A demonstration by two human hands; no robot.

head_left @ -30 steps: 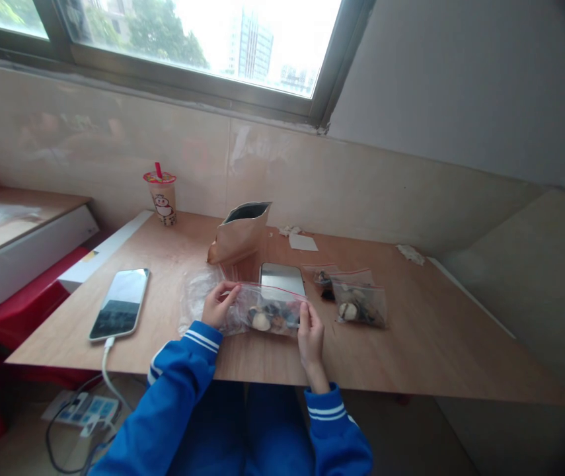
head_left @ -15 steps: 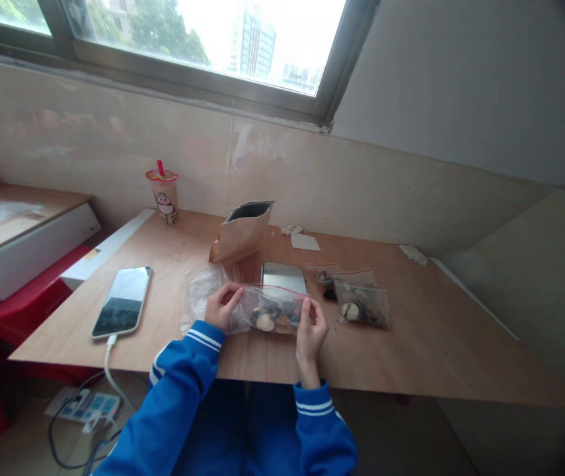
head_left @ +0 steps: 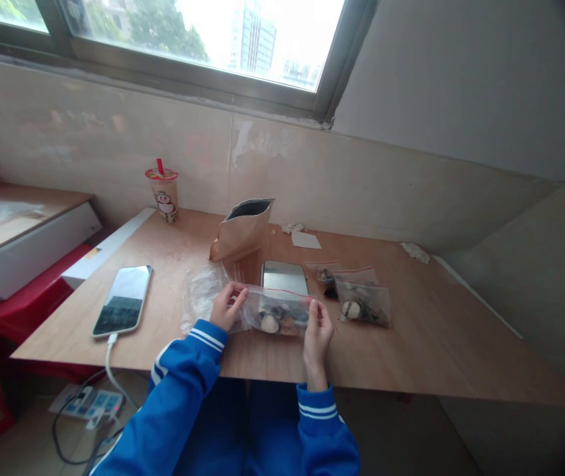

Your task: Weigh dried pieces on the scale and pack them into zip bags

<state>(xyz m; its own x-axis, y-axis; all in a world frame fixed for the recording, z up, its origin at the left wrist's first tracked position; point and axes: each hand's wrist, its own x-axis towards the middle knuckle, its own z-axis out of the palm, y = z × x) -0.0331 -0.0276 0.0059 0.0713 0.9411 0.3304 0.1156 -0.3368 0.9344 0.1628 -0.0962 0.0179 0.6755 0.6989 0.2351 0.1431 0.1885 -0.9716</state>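
Observation:
Between my hands is a clear zip bag (head_left: 282,318) with a red seal line, holding pale, dark and brown pieces I cannot identify. My left hand (head_left: 228,307) pinches its upper left corner; my right hand (head_left: 318,330) pinches the upper right one. Just behind the bag lies a flat silver-topped device (head_left: 285,277), like a small scale, its near part covered. To the right rest more filled zip bags, the nearest (head_left: 364,305) with similar pieces. Beside my left hand is a heap of clear plastic bags (head_left: 203,297).
An open brown pouch (head_left: 243,231) stands at the back, with a white paper piece (head_left: 306,240) to its right. A drink cup (head_left: 164,197) stands back left. A phone (head_left: 122,301) lies at the left, its white cable (head_left: 108,367) hanging over the table edge (head_left: 163,367).
Both hands have shifted slightly right with the zip bag, still pinching its top corners. The other things on the table stay where they were.

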